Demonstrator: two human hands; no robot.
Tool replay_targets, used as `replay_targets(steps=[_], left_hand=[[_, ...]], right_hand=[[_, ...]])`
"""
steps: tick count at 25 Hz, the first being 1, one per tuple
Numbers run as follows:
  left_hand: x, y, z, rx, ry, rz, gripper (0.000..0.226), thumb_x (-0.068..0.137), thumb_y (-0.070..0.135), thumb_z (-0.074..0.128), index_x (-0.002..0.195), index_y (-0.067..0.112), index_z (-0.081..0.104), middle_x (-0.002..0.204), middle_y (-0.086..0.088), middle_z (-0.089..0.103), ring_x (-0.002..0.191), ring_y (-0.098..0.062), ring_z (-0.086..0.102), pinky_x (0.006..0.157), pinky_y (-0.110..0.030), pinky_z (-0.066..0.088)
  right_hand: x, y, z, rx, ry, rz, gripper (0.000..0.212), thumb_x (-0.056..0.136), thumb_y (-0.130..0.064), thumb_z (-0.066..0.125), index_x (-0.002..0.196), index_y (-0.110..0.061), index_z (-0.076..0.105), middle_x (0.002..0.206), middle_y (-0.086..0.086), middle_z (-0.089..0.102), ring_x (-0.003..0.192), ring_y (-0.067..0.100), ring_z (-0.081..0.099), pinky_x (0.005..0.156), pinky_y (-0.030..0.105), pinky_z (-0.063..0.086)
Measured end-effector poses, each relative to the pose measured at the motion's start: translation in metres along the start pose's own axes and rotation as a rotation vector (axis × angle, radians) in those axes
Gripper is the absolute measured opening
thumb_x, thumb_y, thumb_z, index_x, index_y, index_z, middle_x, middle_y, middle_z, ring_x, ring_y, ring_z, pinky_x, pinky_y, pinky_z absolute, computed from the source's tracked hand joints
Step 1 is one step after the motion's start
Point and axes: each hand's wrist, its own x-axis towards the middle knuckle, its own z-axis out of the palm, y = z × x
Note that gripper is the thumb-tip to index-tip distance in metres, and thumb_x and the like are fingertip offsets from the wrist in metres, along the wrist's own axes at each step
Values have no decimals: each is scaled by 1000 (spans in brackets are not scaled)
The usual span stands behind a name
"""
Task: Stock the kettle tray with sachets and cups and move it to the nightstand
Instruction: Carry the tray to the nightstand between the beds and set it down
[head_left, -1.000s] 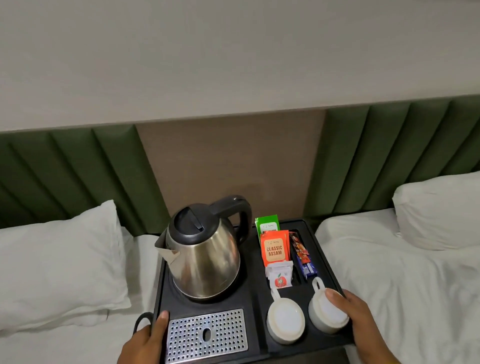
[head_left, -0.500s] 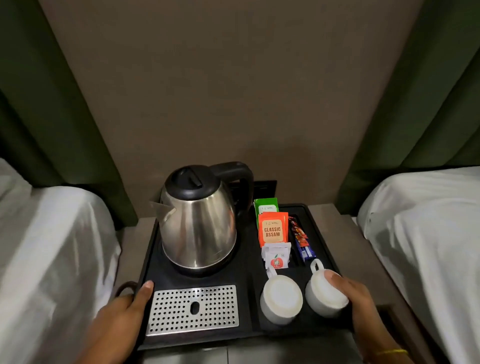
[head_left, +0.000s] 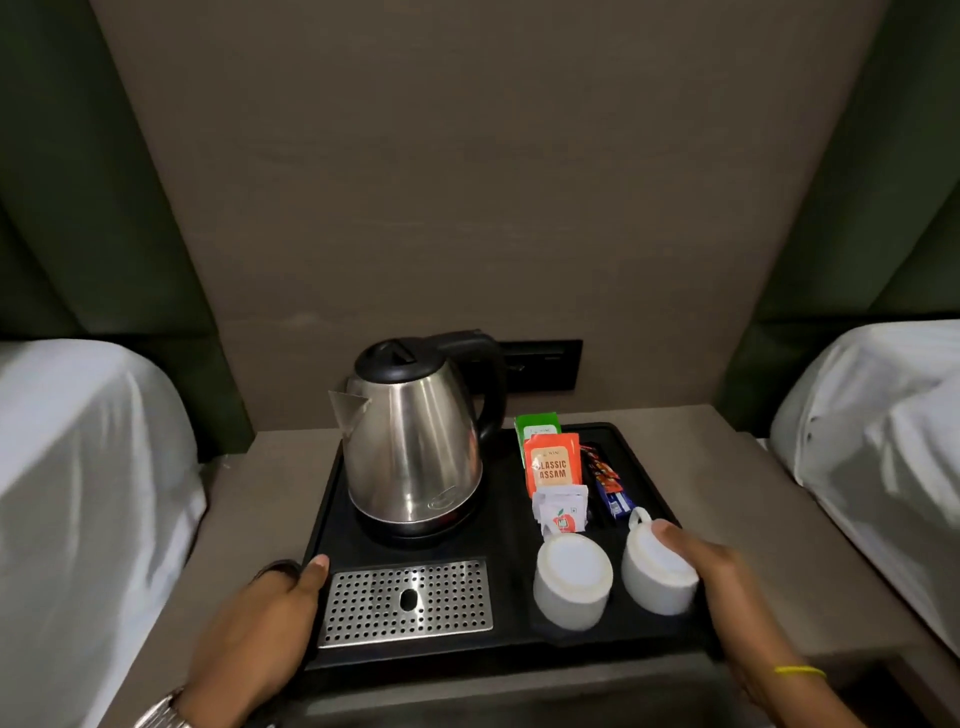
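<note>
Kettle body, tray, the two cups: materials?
Kettle: polished stainless steel by its mirror-like reflections, with a black, likely plastic lid. Tray: matte black, probably plastic; perforated metal drip grate. Cups: glossy white, apparently ceramic.

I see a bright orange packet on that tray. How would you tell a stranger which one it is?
Find the steel kettle on the black tray. Right of it stands a row of sachets; the orange sachet is second from the back, behind a white sachet and before a green sachet. Only it reads "Classic Assam".
</note>
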Motion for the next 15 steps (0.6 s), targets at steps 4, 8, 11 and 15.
replay_targets(steps=[4, 8, 11, 15], left_hand=[[2, 5, 1, 117, 57, 67, 58, 98, 62, 32, 84, 16, 64, 101, -12, 74, 87, -31, 63, 82, -40, 49], [3, 8, -2, 238, 120, 178, 61, 100, 56, 32, 70, 11, 61, 68, -4, 64, 72, -27, 65, 72, -38, 52], [0, 12, -5, 300, 171, 214, 62, 99, 54, 36, 62, 10, 58, 56, 0, 57, 56, -20, 59, 59, -35, 46], [-7, 14, 2, 484, 236, 239, 59, 96, 57, 35, 62, 14, 56, 55, 2, 57, 52, -15, 57, 53, -30, 49]], right_hand=[[2, -1, 2, -158, 71, -91, 45, 90, -52, 75, 86, -9, 86, 84, 8, 84, 94, 37, 76, 90, 47, 57], [0, 1, 7, -318, 180, -189, 48, 90, -59, 69, 75, -15, 81, 70, -2, 78, 75, 24, 71, 69, 29, 51], [4, 12, 9, -389, 240, -182, 50, 94, -58, 67, 88, -10, 81, 86, 12, 76, 84, 34, 68, 74, 41, 50], [4, 20, 9, -431, 297, -205, 45, 95, -52, 67, 93, -10, 82, 95, 19, 74, 90, 37, 66, 85, 47, 54]])
